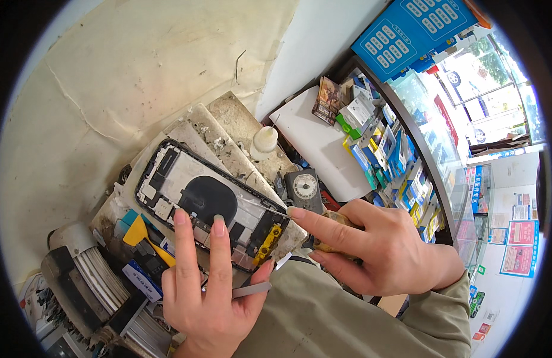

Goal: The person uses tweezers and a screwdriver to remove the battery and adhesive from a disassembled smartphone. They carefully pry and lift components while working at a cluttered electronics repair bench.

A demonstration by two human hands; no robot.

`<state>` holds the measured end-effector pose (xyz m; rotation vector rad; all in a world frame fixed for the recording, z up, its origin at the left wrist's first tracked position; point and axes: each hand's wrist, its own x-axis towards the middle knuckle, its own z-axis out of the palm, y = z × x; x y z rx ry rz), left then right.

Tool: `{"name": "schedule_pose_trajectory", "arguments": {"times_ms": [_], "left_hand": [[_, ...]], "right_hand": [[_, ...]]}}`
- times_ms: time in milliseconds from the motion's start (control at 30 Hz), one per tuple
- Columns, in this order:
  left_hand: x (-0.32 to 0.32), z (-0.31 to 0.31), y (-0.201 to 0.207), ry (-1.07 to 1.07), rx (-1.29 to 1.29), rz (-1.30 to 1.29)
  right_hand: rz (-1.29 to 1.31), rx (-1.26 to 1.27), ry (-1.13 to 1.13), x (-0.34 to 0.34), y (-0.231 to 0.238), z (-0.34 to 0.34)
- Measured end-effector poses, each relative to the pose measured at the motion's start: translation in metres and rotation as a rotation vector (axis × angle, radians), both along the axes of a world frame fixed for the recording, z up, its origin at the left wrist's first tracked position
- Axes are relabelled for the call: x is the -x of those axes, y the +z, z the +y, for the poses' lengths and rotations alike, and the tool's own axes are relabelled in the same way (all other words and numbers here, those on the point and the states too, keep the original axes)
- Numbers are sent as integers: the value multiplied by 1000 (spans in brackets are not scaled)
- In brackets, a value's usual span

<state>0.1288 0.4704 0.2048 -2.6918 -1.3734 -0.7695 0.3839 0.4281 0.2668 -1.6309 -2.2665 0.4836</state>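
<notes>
An opened phone back housing (246, 196) lies tilted on a worn work surface, its inside up, with a black round pad, a dark rim and a yellow part near the lower right corner. My left hand (213, 292) steadies it, two fingertips pressing the near edge and the thumb by the corner. A flat grey metal strip (252, 290) is tucked by that thumb. My right hand (377, 247) grips a tan-handled tool (335, 235), its index finger stretched toward the housing's right edge. A thin metal tip reaches the rim there; most of the handle is hidden by fingers.
Behind the housing stands a white squeeze bottle (264, 142), with a grey device with a round dial (304, 187) to its right. Yellow pry tools (140, 234) and small parts lie at left, near a dark bulky appliance (73, 286). A display case (401, 161) holds colourful packages.
</notes>
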Motion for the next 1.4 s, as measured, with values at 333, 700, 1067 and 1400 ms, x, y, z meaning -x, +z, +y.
{"name": "schedule_pose_trajectory", "arguments": {"times_ms": [333, 700, 1067, 1400], "left_hand": [[-1, -1, 2, 9, 30, -12], [-1, -1, 3, -8, 110, -117], [-3, -2, 8, 4, 130, -134], [-1, -3, 11, 23, 153, -142]], "right_hand": [[11, 36, -1, 2, 9, 3], [-28, 32, 22, -7, 21, -4], [1, 46, -8, -9, 28, -2], [38, 132, -33, -9, 40, 2]]}}
